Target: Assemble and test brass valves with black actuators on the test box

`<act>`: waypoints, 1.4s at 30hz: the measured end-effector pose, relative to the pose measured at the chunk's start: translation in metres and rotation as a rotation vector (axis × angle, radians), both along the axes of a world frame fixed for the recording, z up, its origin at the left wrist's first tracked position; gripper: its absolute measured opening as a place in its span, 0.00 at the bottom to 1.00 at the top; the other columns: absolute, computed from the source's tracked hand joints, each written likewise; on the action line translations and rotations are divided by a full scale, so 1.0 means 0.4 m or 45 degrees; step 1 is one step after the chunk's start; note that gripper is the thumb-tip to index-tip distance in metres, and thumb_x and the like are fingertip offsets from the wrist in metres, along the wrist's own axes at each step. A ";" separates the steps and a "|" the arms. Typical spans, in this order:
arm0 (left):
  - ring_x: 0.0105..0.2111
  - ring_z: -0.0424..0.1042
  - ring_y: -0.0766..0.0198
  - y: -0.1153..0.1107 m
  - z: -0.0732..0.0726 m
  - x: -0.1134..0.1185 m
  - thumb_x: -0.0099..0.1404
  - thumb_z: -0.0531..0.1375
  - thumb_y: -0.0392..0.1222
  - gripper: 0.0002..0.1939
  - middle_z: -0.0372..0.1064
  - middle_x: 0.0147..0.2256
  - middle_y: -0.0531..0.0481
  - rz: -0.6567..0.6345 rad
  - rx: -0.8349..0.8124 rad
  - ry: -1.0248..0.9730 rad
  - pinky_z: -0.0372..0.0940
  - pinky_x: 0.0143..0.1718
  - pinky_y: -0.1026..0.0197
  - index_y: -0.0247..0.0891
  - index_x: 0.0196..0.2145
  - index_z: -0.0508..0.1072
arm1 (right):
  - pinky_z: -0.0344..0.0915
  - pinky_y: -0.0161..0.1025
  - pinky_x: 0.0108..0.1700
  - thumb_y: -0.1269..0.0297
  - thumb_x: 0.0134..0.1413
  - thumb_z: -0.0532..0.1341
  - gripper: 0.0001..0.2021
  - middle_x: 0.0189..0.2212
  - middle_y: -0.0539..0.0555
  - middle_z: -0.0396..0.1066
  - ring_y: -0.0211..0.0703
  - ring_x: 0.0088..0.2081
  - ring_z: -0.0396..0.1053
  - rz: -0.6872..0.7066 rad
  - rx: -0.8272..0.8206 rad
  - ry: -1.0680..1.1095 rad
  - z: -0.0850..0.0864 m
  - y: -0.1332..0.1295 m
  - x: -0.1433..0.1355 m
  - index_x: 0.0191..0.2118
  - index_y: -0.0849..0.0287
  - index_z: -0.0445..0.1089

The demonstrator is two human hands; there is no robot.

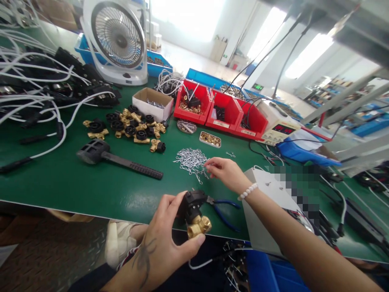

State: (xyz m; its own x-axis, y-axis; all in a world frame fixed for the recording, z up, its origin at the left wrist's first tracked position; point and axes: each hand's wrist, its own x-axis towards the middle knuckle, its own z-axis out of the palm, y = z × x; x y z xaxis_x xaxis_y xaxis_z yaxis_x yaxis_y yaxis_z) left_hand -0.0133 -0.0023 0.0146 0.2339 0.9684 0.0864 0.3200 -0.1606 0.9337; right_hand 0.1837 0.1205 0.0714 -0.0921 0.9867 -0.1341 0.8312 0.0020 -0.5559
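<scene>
Green bench top [91,186] spreads between the hammer [121,161] and the slanting front edge. At that edge the left hand [165,227] grasps the valve [198,226], fingers around its black head, thumb against the brass. Beyond lies the clip pile [191,159], with green around it. Pliers [226,202] rest just right of the valve. The right hand [226,172], fingertips drawn together, touches the pile's right side; whether it holds a clip, I cannot tell. Its forearm passes over the grey box [259,219].
</scene>
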 end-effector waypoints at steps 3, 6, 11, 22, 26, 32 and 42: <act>0.45 0.70 0.56 0.002 0.006 -0.003 0.58 0.62 0.44 0.32 0.61 0.48 0.48 -0.006 -0.023 0.000 0.68 0.49 0.50 0.45 0.60 0.59 | 0.67 0.34 0.32 0.71 0.56 0.57 0.08 0.24 0.49 0.76 0.36 0.24 0.74 0.016 -0.036 0.007 -0.003 0.005 -0.001 0.33 0.58 0.74; 0.44 0.70 0.56 0.003 0.009 -0.004 0.58 0.62 0.44 0.33 0.60 0.47 0.47 -0.034 -0.041 -0.001 0.68 0.48 0.50 0.43 0.59 0.59 | 0.66 0.34 0.31 0.69 0.58 0.55 0.09 0.27 0.50 0.77 0.35 0.22 0.73 0.013 -0.030 -0.010 -0.011 0.001 -0.001 0.31 0.58 0.72; 0.46 0.68 0.55 -0.001 -0.005 -0.004 0.58 0.62 0.45 0.34 0.60 0.48 0.47 -0.020 0.002 0.013 0.67 0.50 0.49 0.44 0.61 0.58 | 0.63 0.36 0.29 0.67 0.55 0.58 0.05 0.19 0.47 0.71 0.37 0.20 0.67 -0.019 0.064 -0.090 -0.020 -0.005 0.000 0.29 0.57 0.69; 0.45 0.70 0.54 0.002 0.014 -0.007 0.57 0.63 0.44 0.33 0.62 0.47 0.46 -0.037 -0.029 0.011 0.69 0.50 0.48 0.42 0.59 0.60 | 0.63 0.37 0.31 0.65 0.53 0.59 0.05 0.23 0.49 0.73 0.39 0.24 0.70 -0.058 0.148 -0.050 -0.015 0.001 0.000 0.30 0.57 0.70; 0.46 0.70 0.54 0.000 0.007 -0.009 0.58 0.63 0.45 0.34 0.61 0.48 0.47 -0.024 -0.007 0.004 0.69 0.51 0.48 0.44 0.61 0.59 | 0.63 0.39 0.31 0.64 0.56 0.58 0.05 0.22 0.48 0.73 0.39 0.22 0.68 -0.050 0.162 -0.033 -0.011 -0.005 -0.007 0.30 0.56 0.67; 0.44 0.71 0.56 -0.005 0.012 -0.003 0.56 0.64 0.41 0.33 0.62 0.47 0.49 0.012 -0.058 -0.082 0.69 0.51 0.48 0.47 0.59 0.61 | 0.66 0.38 0.33 0.68 0.53 0.59 0.05 0.19 0.46 0.71 0.39 0.24 0.72 0.001 0.115 0.094 0.012 -0.006 -0.005 0.27 0.56 0.65; 0.43 0.67 0.59 -0.011 0.034 -0.009 0.56 0.64 0.41 0.35 0.58 0.46 0.50 0.034 0.050 -0.113 0.71 0.47 0.53 0.51 0.60 0.59 | 0.71 0.35 0.34 0.62 0.59 0.60 0.05 0.25 0.49 0.74 0.38 0.28 0.74 0.112 0.093 0.476 0.146 -0.162 -0.036 0.36 0.57 0.71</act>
